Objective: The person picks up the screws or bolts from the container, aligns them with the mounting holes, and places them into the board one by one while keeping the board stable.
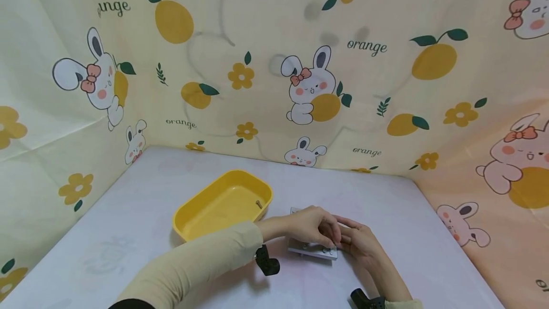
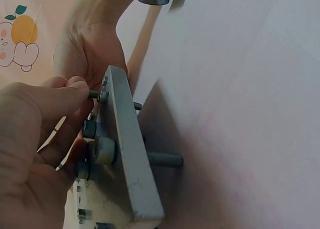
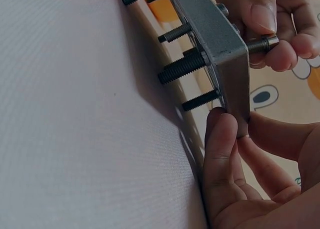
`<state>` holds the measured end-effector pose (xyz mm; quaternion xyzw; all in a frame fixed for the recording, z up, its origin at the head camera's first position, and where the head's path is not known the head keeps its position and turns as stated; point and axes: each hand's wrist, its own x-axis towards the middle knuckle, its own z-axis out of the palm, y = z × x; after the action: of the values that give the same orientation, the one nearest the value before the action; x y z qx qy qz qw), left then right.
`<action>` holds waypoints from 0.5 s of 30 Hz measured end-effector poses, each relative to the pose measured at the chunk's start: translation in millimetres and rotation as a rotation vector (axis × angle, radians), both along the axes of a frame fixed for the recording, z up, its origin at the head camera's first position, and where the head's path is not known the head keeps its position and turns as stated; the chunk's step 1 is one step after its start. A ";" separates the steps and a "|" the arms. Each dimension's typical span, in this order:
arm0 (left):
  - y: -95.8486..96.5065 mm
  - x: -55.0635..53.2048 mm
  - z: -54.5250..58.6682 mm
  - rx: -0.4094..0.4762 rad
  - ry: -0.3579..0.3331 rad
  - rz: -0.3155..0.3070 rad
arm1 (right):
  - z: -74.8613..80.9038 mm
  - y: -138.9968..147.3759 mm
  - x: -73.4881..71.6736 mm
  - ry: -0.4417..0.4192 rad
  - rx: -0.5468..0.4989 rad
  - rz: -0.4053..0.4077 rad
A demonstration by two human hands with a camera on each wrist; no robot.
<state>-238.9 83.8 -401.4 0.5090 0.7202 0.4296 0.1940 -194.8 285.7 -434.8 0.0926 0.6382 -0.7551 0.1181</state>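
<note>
A grey metal plate (image 1: 315,250) stands raised off the table, with several bolts through it; their threaded ends jut from its underside. My left hand (image 1: 315,225) is over the plate, and its thumb and fingertips pinch the head of a bolt (image 3: 262,43) that sticks up from the upper face. At the plate's right end, my right hand (image 1: 364,244) grips the edge between thumb and fingers, as the right wrist view shows. Other bolt heads, such as a thick one (image 2: 104,150), stand on the face beside the left fingers.
A yellow tray (image 1: 184,211) sits on the white table (image 1: 377,194) left of the plate, with one bolt (image 1: 259,204) inside near its right end. A patterned cloth (image 1: 266,108) rises behind the table and along its sides.
</note>
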 end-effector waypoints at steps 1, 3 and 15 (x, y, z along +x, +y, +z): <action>0.3 -0.2 -0.2 -0.008 0.009 -0.007 | -0.1 -0.2 0.1 0.001 0.001 -0.002; 0.6 -0.6 -0.7 -0.021 0.022 -0.025 | -0.5 -0.6 -0.1 0.002 0.010 -0.006; -2.8 0.1 1.2 -0.019 0.013 -0.049 | -1.9 -1.8 -2.0 0.004 0.047 -0.023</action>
<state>-238.9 81.0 -400.2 0.5273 0.7130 0.4144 0.2046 -196.7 283.9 -436.6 0.1010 0.6548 -0.7415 0.1061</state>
